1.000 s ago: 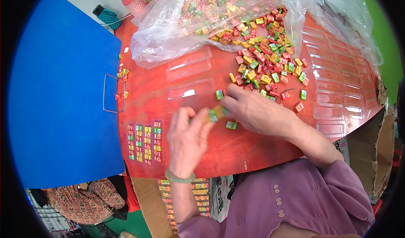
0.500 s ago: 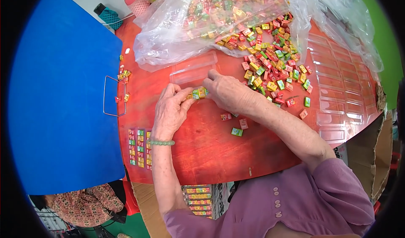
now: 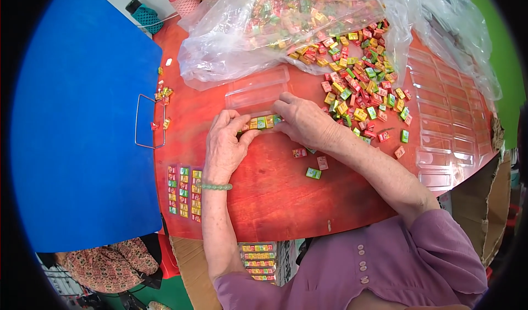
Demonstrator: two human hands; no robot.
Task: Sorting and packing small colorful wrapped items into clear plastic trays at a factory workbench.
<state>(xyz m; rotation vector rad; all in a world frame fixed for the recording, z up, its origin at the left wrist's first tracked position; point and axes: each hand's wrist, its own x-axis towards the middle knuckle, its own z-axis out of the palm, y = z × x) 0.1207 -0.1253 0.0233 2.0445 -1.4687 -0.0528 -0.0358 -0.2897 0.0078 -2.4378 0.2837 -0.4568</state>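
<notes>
Both hands meet at the middle of the red table (image 3: 275,194): the left hand (image 3: 224,145) and the right hand (image 3: 302,120) pinch a short row of small sweets (image 3: 261,122) between their fingertips, one hand at each end, fingers closed on it. That row, yellow, orange and green pieces side by side, sits at the near edge of a clear plastic tray (image 3: 258,90) lying flat on the table just beyond the knuckles. A green bead bracelet (image 3: 216,187) rings the left wrist. Just right of the right hand, a loose heap of sweets (image 3: 360,84) spreads across the table, spilling from a big clear plastic bag (image 3: 275,24) at the far side. A few stray pieces (image 3: 313,172) lie near the right forearm. Filled strips of sweets (image 3: 184,192) lie in neat columns at the table's near left edge, beside a blue board (image 3: 77,123) with a wire handle (image 3: 149,121). Empty clear trays (image 3: 445,117) are stacked along the right side. A purple sleeve (image 3: 385,266) covers the right upper arm.
</notes>
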